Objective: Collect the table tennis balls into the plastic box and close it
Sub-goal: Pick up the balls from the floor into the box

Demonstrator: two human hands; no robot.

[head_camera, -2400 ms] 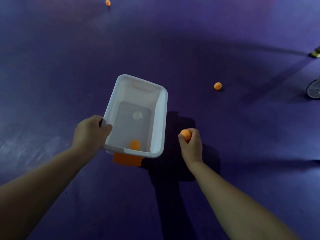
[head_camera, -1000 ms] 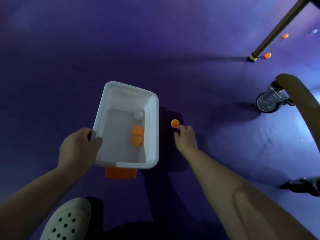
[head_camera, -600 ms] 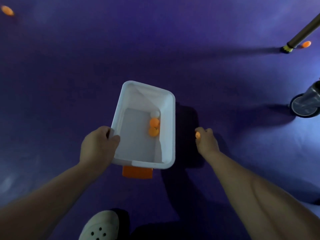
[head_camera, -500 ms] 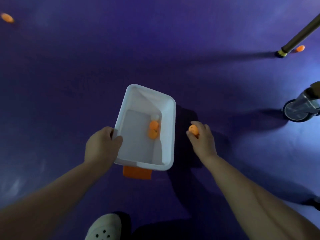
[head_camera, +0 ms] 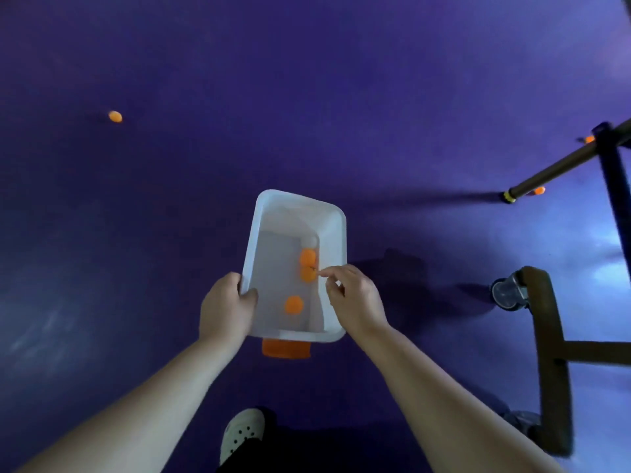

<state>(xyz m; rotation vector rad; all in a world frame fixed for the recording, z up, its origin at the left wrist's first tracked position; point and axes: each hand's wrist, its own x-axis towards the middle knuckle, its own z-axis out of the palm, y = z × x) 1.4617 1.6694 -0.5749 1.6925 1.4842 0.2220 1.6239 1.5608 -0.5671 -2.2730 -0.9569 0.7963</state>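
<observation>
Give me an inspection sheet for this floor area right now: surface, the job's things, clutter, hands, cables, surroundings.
Surface: purple floor, dimly lit.
Job's things: white plastic box, open, holds three orange balls and one white ball; orange tab under its near end; no lid seen; three loose orange balls on the floor, one far left, two by the dark leg.
Clutter: nothing seen.
Hands: left hand grips the box's left rim; right hand over the right rim, fingers loosely curled, holding nothing.
Cables: nothing seen.
Surroundings: dark leg, wheeled chair base, a shoe.
</observation>
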